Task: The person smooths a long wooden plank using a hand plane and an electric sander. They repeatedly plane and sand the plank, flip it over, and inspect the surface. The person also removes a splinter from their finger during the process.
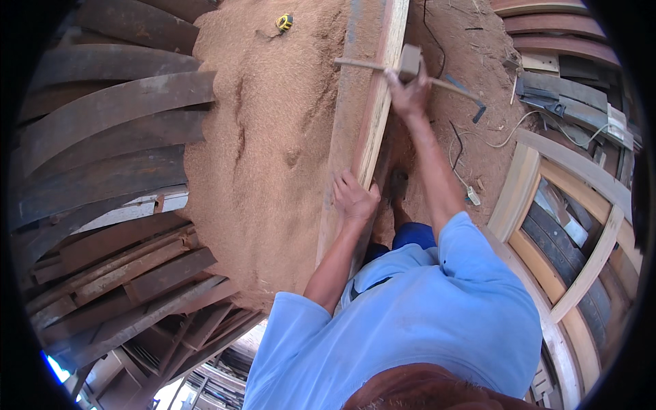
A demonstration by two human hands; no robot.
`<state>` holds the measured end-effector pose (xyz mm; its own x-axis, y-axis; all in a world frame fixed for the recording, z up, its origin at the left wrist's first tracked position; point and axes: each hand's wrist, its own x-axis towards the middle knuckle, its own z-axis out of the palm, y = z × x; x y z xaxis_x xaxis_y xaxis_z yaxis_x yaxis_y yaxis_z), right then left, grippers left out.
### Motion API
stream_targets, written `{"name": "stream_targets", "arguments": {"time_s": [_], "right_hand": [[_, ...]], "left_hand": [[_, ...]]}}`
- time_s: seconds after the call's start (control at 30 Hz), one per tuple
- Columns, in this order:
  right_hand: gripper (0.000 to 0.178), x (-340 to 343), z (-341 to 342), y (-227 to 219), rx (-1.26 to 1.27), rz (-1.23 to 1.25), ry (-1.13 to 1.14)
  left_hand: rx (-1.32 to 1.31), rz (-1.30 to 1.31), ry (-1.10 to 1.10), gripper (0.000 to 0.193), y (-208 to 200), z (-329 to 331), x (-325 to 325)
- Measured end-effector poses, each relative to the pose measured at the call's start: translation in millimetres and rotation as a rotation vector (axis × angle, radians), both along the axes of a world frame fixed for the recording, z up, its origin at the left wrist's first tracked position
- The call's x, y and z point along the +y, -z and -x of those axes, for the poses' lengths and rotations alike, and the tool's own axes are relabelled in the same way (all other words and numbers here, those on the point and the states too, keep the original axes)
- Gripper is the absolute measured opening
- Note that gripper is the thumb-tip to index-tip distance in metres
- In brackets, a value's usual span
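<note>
A long wooden plank [380, 113] with a pale upper edge runs away from me, standing beside a wider dusty board [355, 48]. My right hand [410, 96] is closed round a wooden marking gauge, whose block [410, 60] lies by the plank's right side. The gauge's thin stem [360, 63] crosses over the plank and sticks out on both sides. Closer to my body, my left hand [354, 195] grips the plank's near part, fingers curled over its edge. Part of the block is hidden behind my fingers.
Sawdust [266, 150] covers the ground on the left, with a yellow tape measure [283, 22] on it. Curved boards [109, 109] are stacked at the left. To the right are a wooden frame [526, 184], a handsaw [543, 102] and a cable with a plug [473, 196].
</note>
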<state>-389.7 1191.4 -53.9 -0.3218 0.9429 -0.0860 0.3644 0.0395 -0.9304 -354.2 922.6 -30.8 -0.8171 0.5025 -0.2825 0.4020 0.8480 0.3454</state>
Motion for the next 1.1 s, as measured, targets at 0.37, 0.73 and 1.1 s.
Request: {"name": "stream_targets", "arguments": {"time_s": [0.37, 0.73, 1.1], "right_hand": [[0.074, 141, 47, 50, -0.11, -0.348, 0.033], [0.09, 165, 39, 59, -0.071, -0.12, -0.042], [0.066, 198, 69, 24, -0.11, -0.158, 0.008]], "left_hand": [[0.014, -0.003, -0.007, 0.067, -2, -2, -1], [0.021, 0.039, 0.008, 0.06, -9, 3, 10], [0.041, 0.045, 0.03, 0.062, 3, -3, -3]]}}
